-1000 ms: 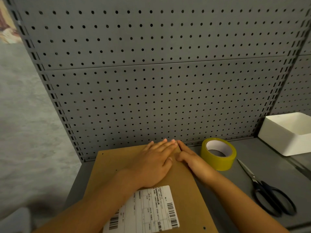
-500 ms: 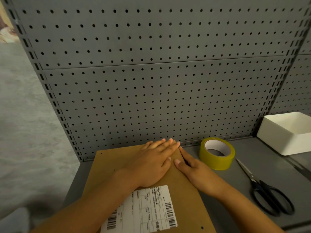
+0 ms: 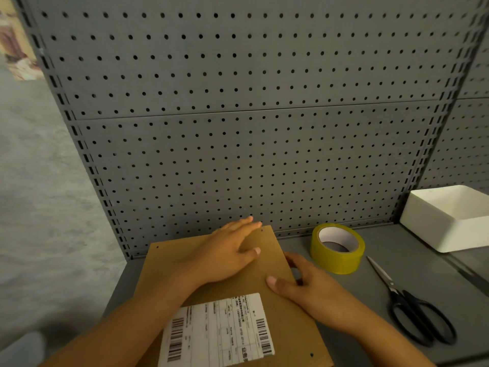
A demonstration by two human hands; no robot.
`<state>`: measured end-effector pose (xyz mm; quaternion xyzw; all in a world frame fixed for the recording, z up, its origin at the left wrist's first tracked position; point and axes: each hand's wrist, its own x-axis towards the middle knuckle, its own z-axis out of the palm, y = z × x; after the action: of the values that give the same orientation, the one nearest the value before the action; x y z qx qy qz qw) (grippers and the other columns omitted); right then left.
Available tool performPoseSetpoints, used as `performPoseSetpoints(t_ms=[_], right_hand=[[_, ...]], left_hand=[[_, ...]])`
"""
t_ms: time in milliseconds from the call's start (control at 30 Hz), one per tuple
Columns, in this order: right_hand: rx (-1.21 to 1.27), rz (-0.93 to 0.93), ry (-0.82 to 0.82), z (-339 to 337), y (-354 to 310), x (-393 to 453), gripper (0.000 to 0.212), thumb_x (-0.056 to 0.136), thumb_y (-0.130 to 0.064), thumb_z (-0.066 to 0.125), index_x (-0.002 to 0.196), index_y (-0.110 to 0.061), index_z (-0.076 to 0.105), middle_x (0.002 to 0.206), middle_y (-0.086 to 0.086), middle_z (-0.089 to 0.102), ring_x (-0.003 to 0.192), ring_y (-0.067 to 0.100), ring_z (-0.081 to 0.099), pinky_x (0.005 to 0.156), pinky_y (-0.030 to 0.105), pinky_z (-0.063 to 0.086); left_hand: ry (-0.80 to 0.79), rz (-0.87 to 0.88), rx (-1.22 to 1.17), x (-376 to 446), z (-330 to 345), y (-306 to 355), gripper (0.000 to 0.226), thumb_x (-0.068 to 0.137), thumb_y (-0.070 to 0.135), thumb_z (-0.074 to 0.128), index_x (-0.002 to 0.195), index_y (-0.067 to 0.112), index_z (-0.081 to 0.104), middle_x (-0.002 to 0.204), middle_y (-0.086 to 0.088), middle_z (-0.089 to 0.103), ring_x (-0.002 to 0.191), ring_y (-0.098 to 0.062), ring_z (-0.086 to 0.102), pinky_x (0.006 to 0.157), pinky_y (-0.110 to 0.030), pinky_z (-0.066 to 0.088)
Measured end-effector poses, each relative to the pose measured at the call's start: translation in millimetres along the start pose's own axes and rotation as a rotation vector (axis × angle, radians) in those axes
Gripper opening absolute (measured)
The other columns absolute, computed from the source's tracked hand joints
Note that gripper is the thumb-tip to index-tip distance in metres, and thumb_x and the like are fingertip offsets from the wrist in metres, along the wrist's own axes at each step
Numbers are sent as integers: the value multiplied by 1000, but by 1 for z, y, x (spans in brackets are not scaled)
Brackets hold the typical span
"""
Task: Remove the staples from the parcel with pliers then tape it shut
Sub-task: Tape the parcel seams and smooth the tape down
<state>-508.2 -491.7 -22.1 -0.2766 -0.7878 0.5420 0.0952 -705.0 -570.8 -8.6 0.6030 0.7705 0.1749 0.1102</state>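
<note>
Lying flat on the grey bench (image 3: 397,260), the brown parcel (image 3: 238,287) looks light, thin and stiff, apt to slide. The left hand (image 3: 225,258) presses its top with flat, near-together fingers; the right hand (image 3: 315,292) pinches its right edge, best hold. Tape roll (image 3: 337,249) and scissors (image 3: 412,311) crowd the parcel's right; pegboard (image 3: 251,128) blocks behind.

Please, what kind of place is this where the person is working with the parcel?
Probably a packing or workshop bench. A grey perforated pegboard stands behind the grey benchtop, and beside the brown parcel with its shipping label lie a roll of yellow tape and black-handled scissors.
</note>
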Motion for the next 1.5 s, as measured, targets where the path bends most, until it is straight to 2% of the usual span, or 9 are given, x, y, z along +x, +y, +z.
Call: performPoseSetpoints(t_ms=[100,367,667,800,933,1067,1167,1267,1500], right_hand=[[48,-6,-66,-7,-11,7,29,89,-37,63,113,-45,47,107,-16,68,90,3,69,83,24,56],[-240,-25,-137,-19,-26,31,51,89,-48,59,136,-36,45,122,-14,60,101,7,64,89,27,53],[-620,-62,219,-40,-11,18,33,84,-51,62,96,-22,52,94,-2,56,81,12,55,62,22,42],[-527,-39,292,-38,5,12,39,86,-48,62,110,-19,49,104,1,53,89,15,54,64,23,40],[-322,-37,323,-27,15,10,66,86,-46,63,137,-12,39,131,6,46,115,22,50,94,37,46],[-12,-48,322,-13,19,9,47,80,-39,72,114,-21,46,121,3,58,105,19,60,90,39,53],[33,-71,254,-10,14,9,38,84,-35,70,112,-29,45,117,-3,61,100,14,62,89,34,53],[50,-56,158,-11,12,13,57,87,-38,65,136,-26,38,129,-4,56,108,14,59,93,33,51],[49,-20,97,-7,12,25,84,87,-45,62,152,-29,12,148,-3,40,114,13,53,90,25,47]], left_hand=[[-61,-142,-58,1,-18,-16,65,90,55,50,147,42,21,151,11,31,133,-13,37,109,-36,34],[-94,-336,-167,-12,-37,-45,65,77,68,58,135,40,42,126,10,56,101,-7,58,83,-26,48],[94,-536,-83,-46,-30,-37,68,83,68,48,137,26,42,131,-1,56,111,-21,57,93,-37,46],[124,-604,78,-59,-22,-28,70,85,73,33,135,25,40,124,-5,59,107,-25,58,90,-39,48],[156,-668,113,-69,-11,-23,76,86,74,27,137,18,33,122,-9,58,105,-28,59,88,-41,49],[141,-737,-14,-75,-6,-14,78,89,68,33,145,16,18,135,-11,49,115,-30,54,92,-41,47],[250,-684,110,-73,0,-4,70,94,57,35,146,12,19,147,-14,32,132,-32,36,104,-44,36],[339,-455,212,-65,6,5,60,97,50,34,146,16,25,153,-8,26,141,-27,20,114,-41,23],[109,-172,151,-31,16,27,56,99,51,28,149,29,22,158,7,14,146,-11,5,120,-40,5]])
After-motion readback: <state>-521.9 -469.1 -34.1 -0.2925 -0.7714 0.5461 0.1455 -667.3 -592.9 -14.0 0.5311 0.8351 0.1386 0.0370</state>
